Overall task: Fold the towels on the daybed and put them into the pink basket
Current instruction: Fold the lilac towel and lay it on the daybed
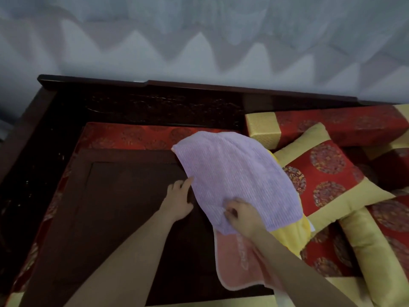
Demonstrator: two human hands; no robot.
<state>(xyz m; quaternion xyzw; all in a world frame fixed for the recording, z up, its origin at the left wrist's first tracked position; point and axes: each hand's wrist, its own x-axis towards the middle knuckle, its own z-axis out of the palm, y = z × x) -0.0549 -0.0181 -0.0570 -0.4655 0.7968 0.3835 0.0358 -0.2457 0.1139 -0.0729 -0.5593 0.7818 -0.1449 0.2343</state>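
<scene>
A lilac ribbed towel (234, 173) lies spread on top of a pile at the right edge of a low dark wooden table (124, 218) on the daybed. Under it show a yellow towel (292, 235) and a pink-orange towel (236, 262) that hangs toward me. My right hand (241, 216) pinches the lilac towel's near edge. My left hand (179, 198) touches the towel's left edge with straight fingers, resting on the table. No pink basket is in view.
Red and gold cushions (327, 180) and a bolster (332, 127) crowd the daybed to the right. The dark carved backrest (155, 103) runs behind the table. A red patterned mat (132, 136) lies beneath the table.
</scene>
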